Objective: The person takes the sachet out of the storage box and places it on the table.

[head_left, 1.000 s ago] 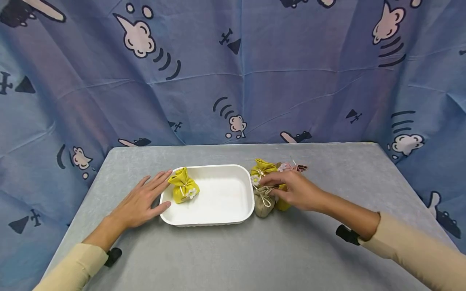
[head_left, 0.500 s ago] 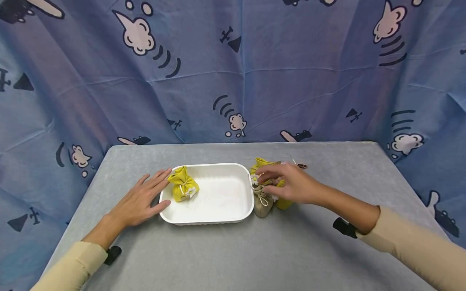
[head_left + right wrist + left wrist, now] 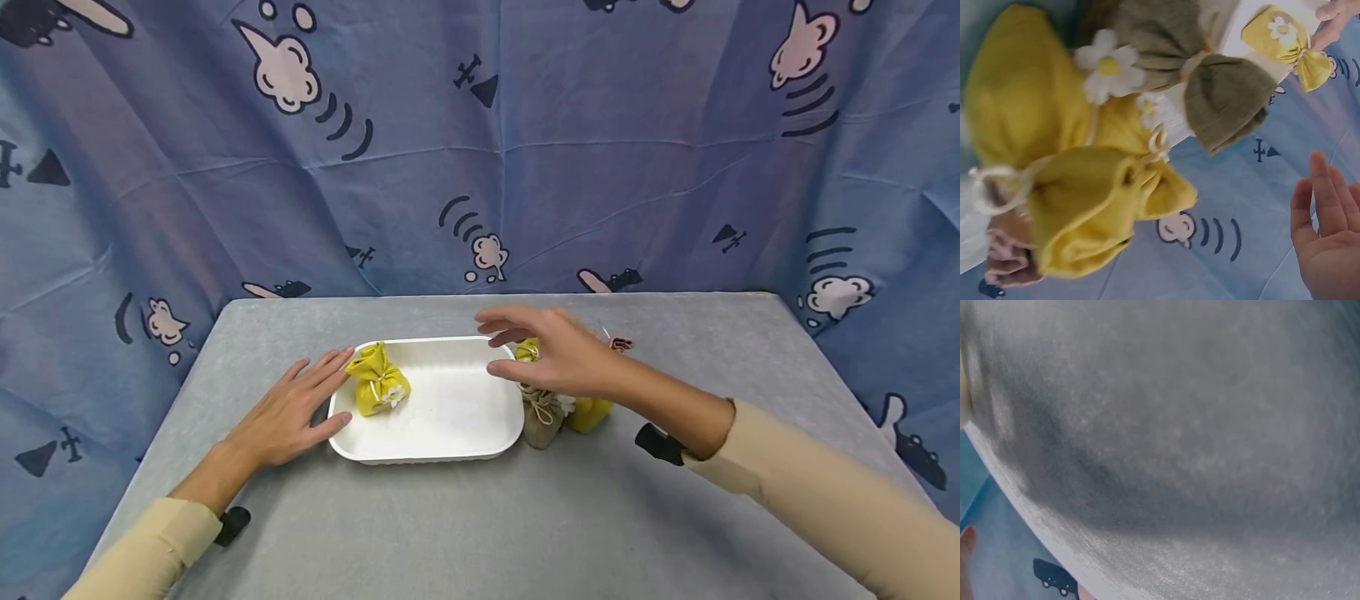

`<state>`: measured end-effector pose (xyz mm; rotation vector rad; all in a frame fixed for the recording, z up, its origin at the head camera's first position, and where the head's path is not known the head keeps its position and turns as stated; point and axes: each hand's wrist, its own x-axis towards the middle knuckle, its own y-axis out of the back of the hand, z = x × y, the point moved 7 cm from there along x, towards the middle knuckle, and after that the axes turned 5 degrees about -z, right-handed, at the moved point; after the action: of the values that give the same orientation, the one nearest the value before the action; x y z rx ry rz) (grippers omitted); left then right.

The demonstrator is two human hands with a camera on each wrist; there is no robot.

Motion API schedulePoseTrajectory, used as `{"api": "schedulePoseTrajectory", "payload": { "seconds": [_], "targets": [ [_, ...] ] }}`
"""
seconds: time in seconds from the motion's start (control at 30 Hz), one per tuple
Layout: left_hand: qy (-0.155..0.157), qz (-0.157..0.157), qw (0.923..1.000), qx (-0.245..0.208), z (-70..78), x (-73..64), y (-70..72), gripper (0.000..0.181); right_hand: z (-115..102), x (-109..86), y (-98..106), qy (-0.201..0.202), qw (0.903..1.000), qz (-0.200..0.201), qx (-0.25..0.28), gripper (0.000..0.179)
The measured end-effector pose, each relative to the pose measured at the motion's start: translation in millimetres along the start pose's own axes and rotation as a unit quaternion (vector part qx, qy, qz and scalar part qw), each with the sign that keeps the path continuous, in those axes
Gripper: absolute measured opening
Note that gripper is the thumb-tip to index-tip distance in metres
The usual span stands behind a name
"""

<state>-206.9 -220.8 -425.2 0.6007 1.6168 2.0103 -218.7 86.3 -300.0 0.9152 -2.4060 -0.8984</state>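
My left hand (image 3: 288,417) lies with straight, spread fingers at the left rim of a white tray (image 3: 465,417). Inside the tray, by that rim, stands a yellow drawstring pouch (image 3: 386,387) with a white flower. My right hand (image 3: 555,354) hovers over the tray's right end, fingers loosely extended and holding nothing. Partly hidden beneath it is a cluster of pouches: an olive-brown one (image 3: 542,423) against the tray, a yellow one (image 3: 590,412), another yellow one (image 3: 527,348) behind. The right wrist view also shows a pink pouch (image 3: 1013,259) there.
A grey cloth-covered table (image 3: 450,533) carries everything. Its back edge meets a blue patterned curtain (image 3: 600,192), which also hangs along both sides. Dark wrist cameras (image 3: 234,527) sit under both cuffs.
My right hand has let go of the olive-brown pouch's gathered top and moved up and left over the tray's edge. The left hand stays where it was.
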Motion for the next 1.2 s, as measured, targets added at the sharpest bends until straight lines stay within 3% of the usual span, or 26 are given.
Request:
{"api": "schedulePoseTrajectory", "payload": {
  "seconds": [0.2, 0.43, 0.63, 1.2],
  "targets": [
    [0.001, 0.002, 1.0000, 0.004, -1.3, -0.5, -0.2, 0.069, -4, 16.3, -14, 0.011, 0.9999, 0.000, 0.008, 0.057],
    [0.000, 0.005, 1.0000, 0.001, -1.7, -0.1, -0.2, 0.069, 0, 33.1, -33, -0.021, 0.9993, -0.023, 0.022, 0.062],
    [-0.001, 0.007, 1.0000, 0.005, -1.3, 0.1, -0.1, 0.069, -4, 47.1, -52, -0.026, 0.9982, -0.042, 0.033, 0.065],
    [0.001, -0.001, 1.0000, 0.000, -3.7, -0.3, 0.2, 0.071, -3, 88.9, -103, -0.045, 0.9946, -0.093, 0.003, 0.071]
  ]
}}
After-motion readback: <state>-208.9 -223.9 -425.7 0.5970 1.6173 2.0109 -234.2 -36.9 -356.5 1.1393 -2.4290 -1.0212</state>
